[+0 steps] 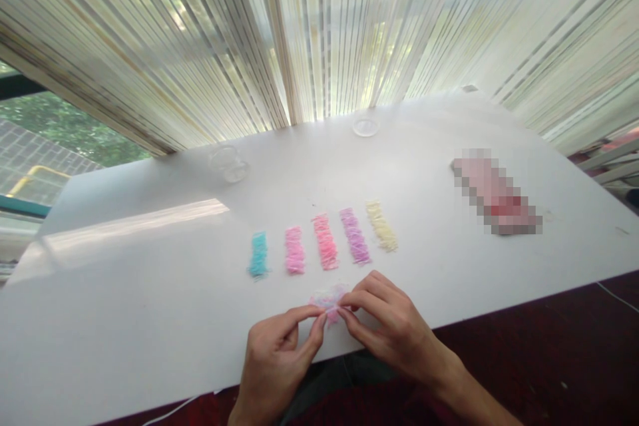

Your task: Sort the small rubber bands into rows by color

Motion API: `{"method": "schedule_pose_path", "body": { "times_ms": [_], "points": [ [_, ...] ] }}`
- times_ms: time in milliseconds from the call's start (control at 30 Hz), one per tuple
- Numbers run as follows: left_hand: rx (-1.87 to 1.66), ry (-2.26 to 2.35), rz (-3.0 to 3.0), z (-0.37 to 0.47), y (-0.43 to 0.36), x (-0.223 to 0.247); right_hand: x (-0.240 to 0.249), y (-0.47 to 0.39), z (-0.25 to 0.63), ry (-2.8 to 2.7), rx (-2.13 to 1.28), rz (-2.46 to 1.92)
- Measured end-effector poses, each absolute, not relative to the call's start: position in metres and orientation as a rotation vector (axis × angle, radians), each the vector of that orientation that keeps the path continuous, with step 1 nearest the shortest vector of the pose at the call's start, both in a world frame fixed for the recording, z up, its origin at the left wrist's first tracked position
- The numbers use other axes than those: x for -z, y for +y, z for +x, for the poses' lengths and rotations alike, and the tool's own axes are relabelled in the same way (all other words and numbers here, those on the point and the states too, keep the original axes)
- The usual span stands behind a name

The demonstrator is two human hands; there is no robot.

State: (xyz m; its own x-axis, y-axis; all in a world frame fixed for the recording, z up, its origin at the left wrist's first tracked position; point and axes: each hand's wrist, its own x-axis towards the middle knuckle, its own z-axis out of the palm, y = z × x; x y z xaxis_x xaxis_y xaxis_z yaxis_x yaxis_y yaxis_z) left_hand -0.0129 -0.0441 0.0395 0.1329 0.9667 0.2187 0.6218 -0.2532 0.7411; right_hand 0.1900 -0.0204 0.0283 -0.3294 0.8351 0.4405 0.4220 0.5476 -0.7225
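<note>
Near the table's front edge, my left hand (282, 353) and my right hand (387, 319) pinch towards each other over a small pile of pale pink and white strips (328, 295). Thumb and forefinger of each hand press together on a tiny piece, too small to make out. Beyond the pile, short thin strips lie sorted in a row by colour: blue (258, 255), light pink (294, 250), coral pink (326, 243), purple (355, 236) and yellow (382, 226).
Clear round containers or lids (232, 168) lie at the back left of the white table (150, 279), another clear round dish (366, 126) at the back middle. A pixelated pink item (494, 194) is on the right. Striped blinds (319, 33) hang behind.
</note>
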Motion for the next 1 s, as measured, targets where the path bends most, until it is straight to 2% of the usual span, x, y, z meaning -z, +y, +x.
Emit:
{"method": "schedule_pose_path", "body": {
  "times_ms": [333, 700, 1000],
  "points": [
    [-0.852, 1.524, 1.770, -0.004, -0.042, -0.037, -0.034, -0.017, 0.197, -1.870, -0.634, -1.029],
    [-1.013, 1.398, 1.903, 0.009, -0.033, -0.040, -0.040, -0.018, 0.202, -1.760, -0.769, -1.025],
    [-1.005, 1.597, 2.070, -0.004, -0.030, -0.037, -0.022, -0.010, 0.222, -1.906, -0.421, -1.192]
  ]
}}
